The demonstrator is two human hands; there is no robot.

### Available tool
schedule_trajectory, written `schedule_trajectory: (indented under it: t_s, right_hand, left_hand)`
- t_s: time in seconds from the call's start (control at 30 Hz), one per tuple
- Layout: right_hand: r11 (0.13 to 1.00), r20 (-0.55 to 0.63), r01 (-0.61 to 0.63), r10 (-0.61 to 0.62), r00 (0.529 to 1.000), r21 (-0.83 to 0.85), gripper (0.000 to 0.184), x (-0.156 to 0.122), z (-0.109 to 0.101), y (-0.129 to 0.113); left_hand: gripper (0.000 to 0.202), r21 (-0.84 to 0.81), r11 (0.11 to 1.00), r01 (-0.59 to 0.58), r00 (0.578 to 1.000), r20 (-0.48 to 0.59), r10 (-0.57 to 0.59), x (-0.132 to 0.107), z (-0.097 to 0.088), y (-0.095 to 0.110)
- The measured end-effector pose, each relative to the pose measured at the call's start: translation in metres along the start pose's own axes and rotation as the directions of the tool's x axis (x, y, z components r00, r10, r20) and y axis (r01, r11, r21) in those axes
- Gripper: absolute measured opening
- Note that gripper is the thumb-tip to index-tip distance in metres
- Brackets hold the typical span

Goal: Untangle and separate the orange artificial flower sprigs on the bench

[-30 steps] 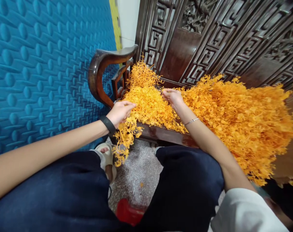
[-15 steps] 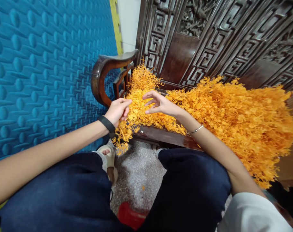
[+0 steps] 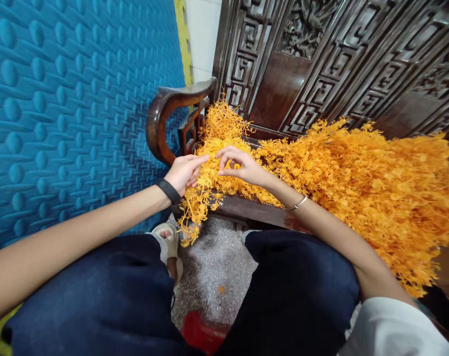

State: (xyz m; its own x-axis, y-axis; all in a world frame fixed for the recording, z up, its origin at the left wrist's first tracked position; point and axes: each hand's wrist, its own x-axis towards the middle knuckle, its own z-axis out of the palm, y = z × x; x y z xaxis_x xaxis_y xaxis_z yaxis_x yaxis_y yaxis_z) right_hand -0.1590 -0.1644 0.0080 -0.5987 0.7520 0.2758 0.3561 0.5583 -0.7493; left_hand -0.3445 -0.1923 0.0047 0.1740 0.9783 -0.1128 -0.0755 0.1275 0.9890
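My left hand point(image 3: 185, 174), with a black band at the wrist, is closed in a pinch, index finger and thumb pointing right. From under it hangs a bunch of orange curly sprigs point(image 3: 194, 212), like artificial flower pieces, reaching below the bench edge. Facing it, my right hand point(image 3: 241, 165) has curled fingers, with thumb and index tip together; anything between them is too small to make out. A small gap separates the two hands. Behind and beneath them lies a heap of the same orange sprigs point(image 3: 224, 123) on the dark wooden bench point(image 3: 246, 210).
A much larger orange pile point(image 3: 376, 193) covers the bench to the right. The curved armrest point(image 3: 157, 118) stands at the left, before a blue textured mat point(image 3: 61, 123). A carved backrest point(image 3: 276, 89) rises behind. Something red point(image 3: 202, 333) sits on the speckled floor point(image 3: 213, 267).
My right hand's fingers have gone from spread to curled, thumb and index meeting. The left hand stays pinched, and the hanging orange bunch has dropped slightly. The view has shifted a little.
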Motion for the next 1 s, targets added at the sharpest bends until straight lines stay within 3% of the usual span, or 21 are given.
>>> schedule_trajectory:
  t_s: [0.17, 0.33, 0.47, 0.6, 0.7, 0.77, 0.83, 0.9, 1.0]
  right_hand:
    - [0.925, -0.17, -0.051, 0.124, 0.978, 0.378, 0.015, 0.0, -0.005, -0.004]
    - [0.867, -0.283, -0.15, 0.312, 0.907, 0.474, 0.017, 0.0, -0.008, -0.002]
    - [0.799, -0.343, -0.133, 0.394, 0.853, 0.587, 0.014, 0.002, 0.002, 0.001]
    - [0.669, -0.411, -0.112, 0.57, 0.712, 0.735, 0.019, 0.01, 0.005, 0.007]
    - [0.601, -0.463, -0.054, 0.666, 0.585, 0.797, 0.021, 0.015, -0.015, 0.016]
    - [0.59, -0.513, -0.027, 0.722, 0.465, 0.807, 0.021, 0.015, -0.033, 0.024]
    - [0.608, -0.538, -0.093, 0.755, 0.376, 0.789, 0.018, 0.013, -0.044, 0.032]
    - [0.634, -0.527, -0.226, 0.754, 0.391, 0.74, 0.011, 0.01, -0.046, 0.038]
    - [0.711, -0.521, -0.344, 0.692, 0.499, 0.613, 0.01, 0.009, -0.039, 0.041]
  left_hand:
    - [0.018, 0.119, 0.992, 0.05, 0.995, 0.074, -0.059, -0.003, 0.002, 0.001]
    - [0.02, 0.269, 0.961, 0.057, 0.987, 0.127, -0.094, -0.005, 0.007, 0.003]
    - [0.013, 0.271, 0.962, 0.036, 0.989, 0.13, -0.074, -0.001, 0.007, 0.004]
    - [0.011, 0.262, 0.964, 0.036, 0.991, 0.112, -0.068, 0.002, 0.01, 0.004]
    - [0.011, 0.377, 0.922, 0.084, 0.971, 0.177, -0.161, 0.001, 0.014, -0.002]
    - [0.012, 0.43, 0.894, 0.124, 0.945, 0.224, -0.238, 0.0, 0.015, -0.009]
    - [0.014, 0.393, 0.906, 0.156, 0.935, 0.236, -0.263, 0.0, 0.014, -0.015]
    - [0.014, 0.315, 0.931, 0.184, 0.943, 0.21, -0.257, 0.002, 0.013, -0.017]
    - [0.015, 0.245, 0.95, 0.195, 0.955, 0.174, -0.24, 0.003, 0.014, -0.013]
